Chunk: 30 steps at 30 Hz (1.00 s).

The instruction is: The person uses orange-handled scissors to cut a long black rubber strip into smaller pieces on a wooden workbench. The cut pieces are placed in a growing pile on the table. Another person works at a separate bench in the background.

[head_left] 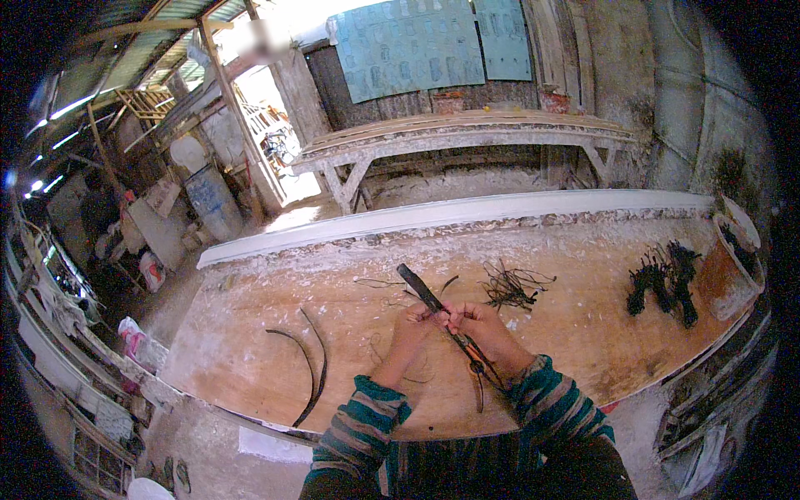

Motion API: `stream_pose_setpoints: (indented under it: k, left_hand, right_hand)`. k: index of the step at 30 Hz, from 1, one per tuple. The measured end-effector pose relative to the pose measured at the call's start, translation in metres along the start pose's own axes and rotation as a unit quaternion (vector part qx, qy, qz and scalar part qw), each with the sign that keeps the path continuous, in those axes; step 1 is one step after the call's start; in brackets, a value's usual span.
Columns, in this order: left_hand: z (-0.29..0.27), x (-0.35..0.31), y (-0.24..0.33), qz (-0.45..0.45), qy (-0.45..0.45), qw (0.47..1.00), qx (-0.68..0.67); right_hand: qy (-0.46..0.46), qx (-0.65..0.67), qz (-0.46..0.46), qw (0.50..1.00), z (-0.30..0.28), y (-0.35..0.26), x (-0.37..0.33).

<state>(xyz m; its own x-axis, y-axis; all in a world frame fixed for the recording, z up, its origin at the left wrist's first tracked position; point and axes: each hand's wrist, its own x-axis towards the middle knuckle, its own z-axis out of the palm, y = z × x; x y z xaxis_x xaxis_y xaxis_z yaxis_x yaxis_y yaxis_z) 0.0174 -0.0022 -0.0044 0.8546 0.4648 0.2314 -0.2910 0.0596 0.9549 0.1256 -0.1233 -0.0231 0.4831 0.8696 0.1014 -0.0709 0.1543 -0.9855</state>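
Over the middle of a wooden table [250, 325], my left hand [412, 332] and my right hand [487, 332] meet with fingers pinched on a dark, flat strip [419, 286]. Its wide end sticks up past my fingers to the far left. Below my right hand hang more thin dark strips [493, 377], with an orange piece [475, 360] among them; I cannot make out what it is. Just beyond my hands lies a loose tangle of thin dark strips [513, 287]. Two longer curved black strips [320, 367] rest on the table to the left.
Bundles of black strips [664, 282] lie at the right, beside a brownish bucket [727, 279]. A long white board [467, 215] runs along the table's far edge. Behind it stands a whitish workbench [467, 137]. A blue barrel [212, 204] is at the far left.
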Motion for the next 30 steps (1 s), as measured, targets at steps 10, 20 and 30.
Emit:
stream_pose_setpoints:
  k: [10,20,30]
  left_hand:
    - [-0.006,0.003,-0.006,0.002,0.001,1.000,0.002]
    - [0.002,0.001,0.004,-0.025,-0.003,0.998,-0.062]
    - [-0.006,0.003,-0.005,-0.086,-0.027,0.988,-0.123]
  right_hand:
    - [-0.025,0.195,0.082,0.977,0.003,-0.018,-0.004]
    - [0.037,0.076,-0.017,0.996,0.006,-0.017,-0.004]
    - [0.116,-0.454,-0.414,0.780,0.011,-0.032,-0.013]
